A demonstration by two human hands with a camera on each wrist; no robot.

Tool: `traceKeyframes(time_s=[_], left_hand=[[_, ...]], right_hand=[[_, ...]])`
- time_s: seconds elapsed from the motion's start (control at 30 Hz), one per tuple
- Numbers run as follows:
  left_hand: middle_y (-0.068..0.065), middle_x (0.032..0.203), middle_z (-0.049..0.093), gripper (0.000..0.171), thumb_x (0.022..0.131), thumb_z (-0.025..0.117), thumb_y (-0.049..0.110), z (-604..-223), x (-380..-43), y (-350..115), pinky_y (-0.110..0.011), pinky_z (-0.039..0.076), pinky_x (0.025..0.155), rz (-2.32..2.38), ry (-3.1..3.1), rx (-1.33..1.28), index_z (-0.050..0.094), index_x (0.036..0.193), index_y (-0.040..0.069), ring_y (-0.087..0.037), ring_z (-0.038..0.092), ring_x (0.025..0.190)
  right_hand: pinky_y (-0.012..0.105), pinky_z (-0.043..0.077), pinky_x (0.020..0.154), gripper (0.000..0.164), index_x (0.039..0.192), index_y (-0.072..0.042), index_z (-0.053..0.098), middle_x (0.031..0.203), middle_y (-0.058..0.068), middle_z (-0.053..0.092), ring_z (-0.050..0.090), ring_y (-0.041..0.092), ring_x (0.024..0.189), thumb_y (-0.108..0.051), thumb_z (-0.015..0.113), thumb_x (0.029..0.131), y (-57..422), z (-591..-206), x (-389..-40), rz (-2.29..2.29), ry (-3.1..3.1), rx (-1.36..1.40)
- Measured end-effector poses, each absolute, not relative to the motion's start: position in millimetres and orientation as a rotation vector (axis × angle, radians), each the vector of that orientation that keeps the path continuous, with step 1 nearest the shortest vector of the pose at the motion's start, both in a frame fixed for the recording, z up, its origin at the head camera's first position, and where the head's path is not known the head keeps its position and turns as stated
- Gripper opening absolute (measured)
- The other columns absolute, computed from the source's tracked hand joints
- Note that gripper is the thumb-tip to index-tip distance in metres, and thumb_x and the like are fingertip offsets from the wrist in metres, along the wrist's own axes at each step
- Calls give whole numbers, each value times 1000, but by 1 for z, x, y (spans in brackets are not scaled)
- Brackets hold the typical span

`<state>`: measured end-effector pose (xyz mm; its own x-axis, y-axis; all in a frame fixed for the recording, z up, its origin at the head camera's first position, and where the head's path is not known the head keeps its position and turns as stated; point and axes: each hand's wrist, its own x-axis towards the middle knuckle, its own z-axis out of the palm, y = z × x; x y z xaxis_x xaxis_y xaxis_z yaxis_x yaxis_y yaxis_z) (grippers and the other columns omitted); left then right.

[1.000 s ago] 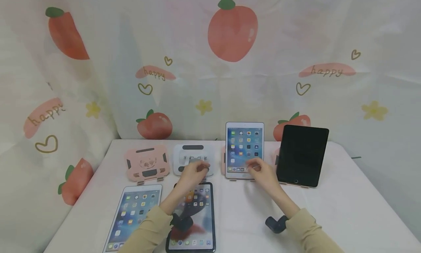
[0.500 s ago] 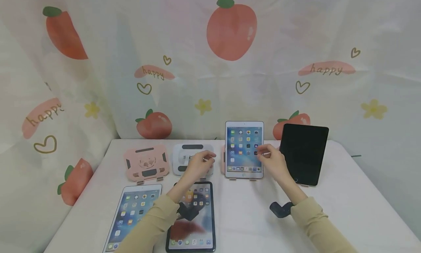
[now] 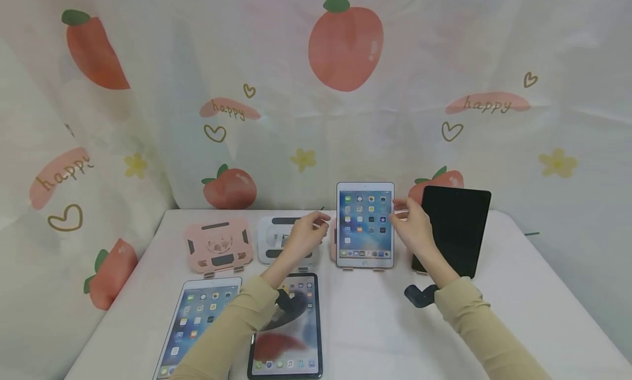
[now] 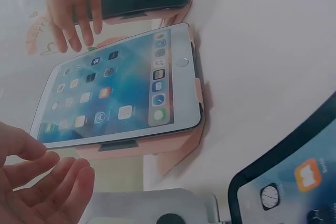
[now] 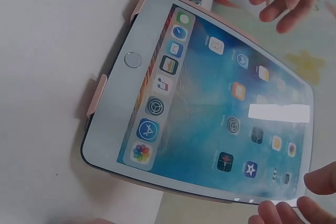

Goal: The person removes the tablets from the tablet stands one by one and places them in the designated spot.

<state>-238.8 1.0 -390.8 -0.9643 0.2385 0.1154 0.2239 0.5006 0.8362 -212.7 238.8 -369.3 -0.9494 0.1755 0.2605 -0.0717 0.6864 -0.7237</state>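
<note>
A white tablet [image 3: 365,223] with a lit screen of app icons leans upright on a pink tablet stand [image 4: 178,153]. To its left is my left hand [image 3: 305,234], fingers loosely bent and holding nothing; the left wrist view shows it close to the tablet's side edge. My right hand [image 3: 415,229] is at the tablet's right edge, thumb and fingers apart, gripping nothing; whether the fingertips touch the edge is hard to tell. The right wrist view shows its thumb and fingers [image 5: 268,213] near the tablet's upper corner.
A dark-screened tablet [image 3: 456,229] leans on a stand at right. At left stand a pink stand [image 3: 219,244] and a white stand [image 3: 266,237], both without tablets. Before them lie a white tablet [image 3: 197,308] and a black-framed tablet [image 3: 296,352]. A fruit-print cloth [image 3: 276,51] hangs behind.
Both hands have risen. The right hand has moved from the tablet's lower screen to its right edge, and the left hand has come rightward towards the tablet's left side. The tablets stay put.
</note>
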Motion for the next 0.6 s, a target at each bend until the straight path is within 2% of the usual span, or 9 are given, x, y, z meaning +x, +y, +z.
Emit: traceKeyframes(time_s=[0.17, 0.37, 0.6], left_hand=[[-7, 100, 63, 28, 89, 51, 14, -385, -246, 7, -21, 47, 53, 1535, 2724, 402, 59, 115, 10, -19, 63, 71], [-7, 104, 62, 32, 89, 50, 14, -378, -258, 15, -20, 50, 56, 1572, 2738, 405, 56, 120, 10, -14, 61, 74], [-7, 103, 63, 32, 89, 51, 16, -373, -270, 25, -23, 50, 63, 1590, 2781, 419, 55, 121, 10, -19, 63, 87]], right_hand=[[49, 48, 85, 42, 127, -1, 43, 120, 20, 53, 56, 35, 107, -13, 51, 88, 240, -365, -218, 1089, -2586, -66], [53, 41, 90, 45, 131, -1, 39, 121, 22, 52, 55, 37, 107, -15, 49, 90, 239, -361, -225, 1057, -2601, -60], [54, 37, 91, 45, 132, -1, 36, 120, 23, 52, 55, 38, 106, -14, 45, 91, 240, -361, -237, 1054, -2603, -86]])
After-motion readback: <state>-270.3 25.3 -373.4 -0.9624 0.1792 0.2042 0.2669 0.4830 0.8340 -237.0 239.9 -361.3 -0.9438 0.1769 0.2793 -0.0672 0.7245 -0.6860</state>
